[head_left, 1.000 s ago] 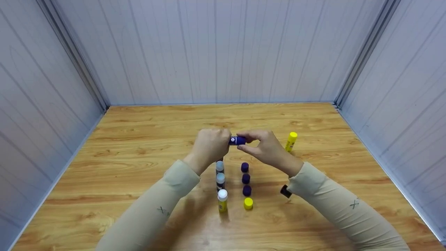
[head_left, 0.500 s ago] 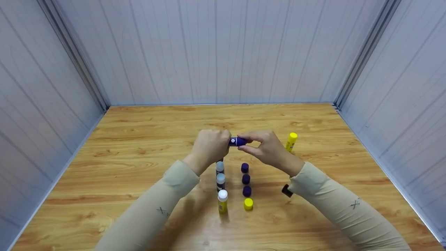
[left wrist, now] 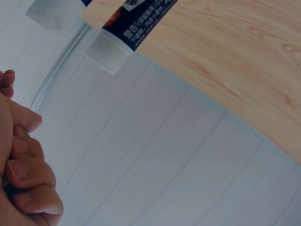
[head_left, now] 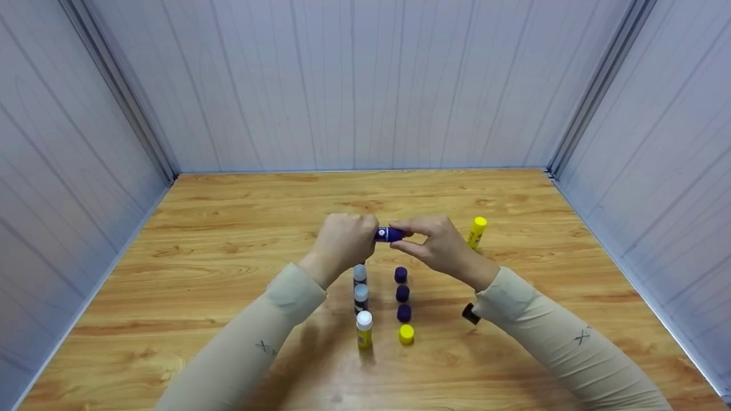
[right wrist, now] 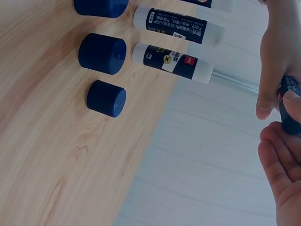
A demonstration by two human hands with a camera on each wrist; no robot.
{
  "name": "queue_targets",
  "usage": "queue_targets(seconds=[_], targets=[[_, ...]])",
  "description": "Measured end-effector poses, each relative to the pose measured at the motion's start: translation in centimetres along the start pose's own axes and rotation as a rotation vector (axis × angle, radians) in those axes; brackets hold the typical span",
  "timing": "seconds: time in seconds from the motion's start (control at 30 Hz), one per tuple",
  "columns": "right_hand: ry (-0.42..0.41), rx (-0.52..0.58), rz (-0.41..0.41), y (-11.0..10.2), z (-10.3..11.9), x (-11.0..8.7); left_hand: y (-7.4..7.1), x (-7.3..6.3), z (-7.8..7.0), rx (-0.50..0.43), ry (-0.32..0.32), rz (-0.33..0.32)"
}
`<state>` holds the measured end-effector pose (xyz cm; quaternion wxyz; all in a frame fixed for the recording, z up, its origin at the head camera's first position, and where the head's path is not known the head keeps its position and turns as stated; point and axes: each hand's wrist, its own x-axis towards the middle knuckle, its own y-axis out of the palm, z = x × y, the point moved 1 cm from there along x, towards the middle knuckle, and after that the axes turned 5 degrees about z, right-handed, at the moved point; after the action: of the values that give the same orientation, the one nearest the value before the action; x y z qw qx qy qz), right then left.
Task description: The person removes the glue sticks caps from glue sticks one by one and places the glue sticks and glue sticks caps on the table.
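Observation:
Between both hands, a dark blue glue stick [head_left: 388,234] is held sideways above the table. My left hand [head_left: 345,242] grips its body in a fist, hiding most of it. The thumb and fingers of my right hand [head_left: 437,245] pinch the dark blue cap at the other end. In the right wrist view the cap [right wrist: 289,123] shows between thumb and fingertips. The left wrist view shows the curled fingers [left wrist: 35,174] with little of the stick visible. Below the hands stand uncapped dark blue glue sticks [head_left: 361,298] and an uncapped yellow one [head_left: 364,330], all with white tops.
Right of the uncapped sticks, dark blue caps [head_left: 402,293] and a yellow cap [head_left: 406,334] form a column. A capped yellow glue stick [head_left: 477,233] stands beyond my right wrist. A small black object [head_left: 470,313] shows at the right cuff. Pale panels [head_left: 365,85] wall the table.
Both hands keep nearly the same place and hold. The capped end of the glue stick now dips slightly lower. The standing sticks and loose caps have not moved.

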<state>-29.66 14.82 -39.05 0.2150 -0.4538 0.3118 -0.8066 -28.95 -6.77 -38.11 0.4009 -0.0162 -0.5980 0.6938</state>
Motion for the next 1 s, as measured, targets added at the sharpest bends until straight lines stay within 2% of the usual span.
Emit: queue_targets(seconds=[0.47, 1.0], targets=[[-0.027, -0.025, -0.007, 0.21, 0.26, -0.09, -0.09, -0.2, 0.18, 0.021, 0.008, 0.006], [-0.067, -0.042, 0.004, 0.38, -0.03, -0.08, -0.49, -0.13, 0.4, -0.081, 0.01, 0.075]])
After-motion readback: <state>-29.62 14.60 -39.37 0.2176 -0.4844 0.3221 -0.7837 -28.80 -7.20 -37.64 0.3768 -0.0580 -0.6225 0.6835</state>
